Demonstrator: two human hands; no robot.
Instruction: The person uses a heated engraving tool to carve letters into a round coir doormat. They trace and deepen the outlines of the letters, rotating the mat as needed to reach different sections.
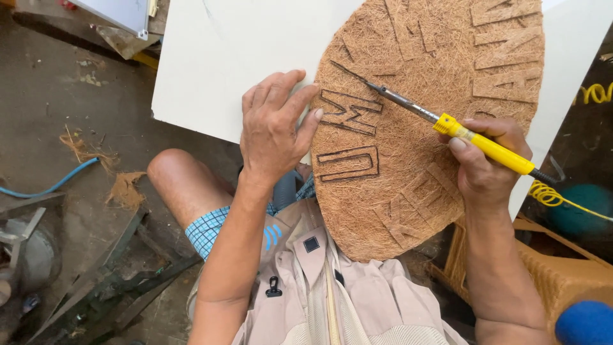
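the right hand is closed in a pen-like grip around the yellow handle of a soldering iron, thumb on the near side of the handle and the other fingers curled over the far side; the tool's dark metal shaft runs up and to the left from the handle, and its thin tip rests on the coir mat, just beyond the burnt letter shapes at the mat's left edge; a coiled yellow cord leaves the back of the handle and trails off to the right.

the left hand lies flat with its fingers spread a little, palm down on the white board; its fingertips reach over onto the left edge of the mat, pressing there, the thumb touching the mat beside the dark-outlined letters (it holds nothing between the fingers).

the mat is a brown oval of rough fibre, lying on the white board and hanging over its near edge above the person's lap; more raised letters follow its rim on the far right and near right sides.

to the left, on the dirty floor, a blue hose curves past loose tufts of fibre; the person's bare knee shows below the board; a woven brown stool stands at the near right.
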